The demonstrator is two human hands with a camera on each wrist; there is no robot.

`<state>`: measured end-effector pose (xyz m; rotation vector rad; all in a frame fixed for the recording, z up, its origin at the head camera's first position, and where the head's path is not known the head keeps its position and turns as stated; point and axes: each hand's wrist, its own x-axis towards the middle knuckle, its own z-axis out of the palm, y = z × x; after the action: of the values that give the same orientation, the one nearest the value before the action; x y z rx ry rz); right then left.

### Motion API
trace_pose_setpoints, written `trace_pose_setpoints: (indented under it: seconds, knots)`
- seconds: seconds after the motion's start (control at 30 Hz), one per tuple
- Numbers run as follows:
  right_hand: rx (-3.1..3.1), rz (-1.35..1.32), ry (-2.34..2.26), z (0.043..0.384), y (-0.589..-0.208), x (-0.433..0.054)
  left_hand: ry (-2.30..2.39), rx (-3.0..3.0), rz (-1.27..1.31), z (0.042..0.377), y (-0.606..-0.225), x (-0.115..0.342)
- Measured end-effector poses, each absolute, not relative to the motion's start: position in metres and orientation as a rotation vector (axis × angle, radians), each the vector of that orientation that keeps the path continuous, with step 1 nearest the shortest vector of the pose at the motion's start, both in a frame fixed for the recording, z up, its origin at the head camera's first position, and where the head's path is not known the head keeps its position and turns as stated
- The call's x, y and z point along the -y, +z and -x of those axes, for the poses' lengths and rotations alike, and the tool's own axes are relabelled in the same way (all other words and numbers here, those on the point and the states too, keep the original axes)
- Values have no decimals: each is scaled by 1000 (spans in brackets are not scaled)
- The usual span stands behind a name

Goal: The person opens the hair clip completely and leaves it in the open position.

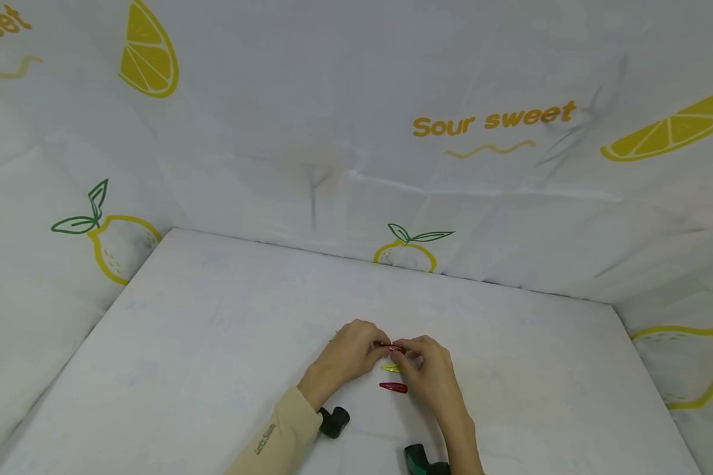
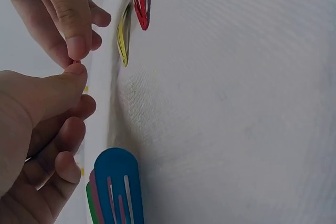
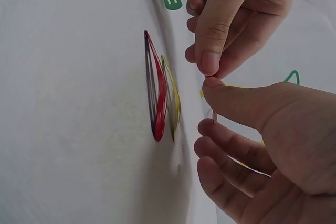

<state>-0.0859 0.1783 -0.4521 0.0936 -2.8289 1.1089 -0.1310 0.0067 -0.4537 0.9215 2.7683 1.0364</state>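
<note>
red clip (image 1: 398, 349) clamped between the fingers (image 2: 62, 88) of left hand (image 1: 350, 349) and right hand (image 1: 432, 373); light, even pinch near its ends should hold it steady.

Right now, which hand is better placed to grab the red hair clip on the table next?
Probably the right hand: in the head view it sits closer to the loose red clip than the left hand. Both hands pinch another red clip, so the right would need to release that first.
</note>
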Motion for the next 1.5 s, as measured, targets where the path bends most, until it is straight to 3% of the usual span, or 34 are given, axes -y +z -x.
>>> trace_pose_setpoints:
  seconds: [0.7,1.1,1.5]
  knots:
    - [2650,-253,1280,80,-451,-169,1226,-2799,-977,121,-453,15]
    - [2622,-332,1286,81,-453,-164,1295,-2864,-1173,116,-460,27]
    - [2563,-420,1218,81,-456,-155,1388,-2870,-1147,112,-465,36]
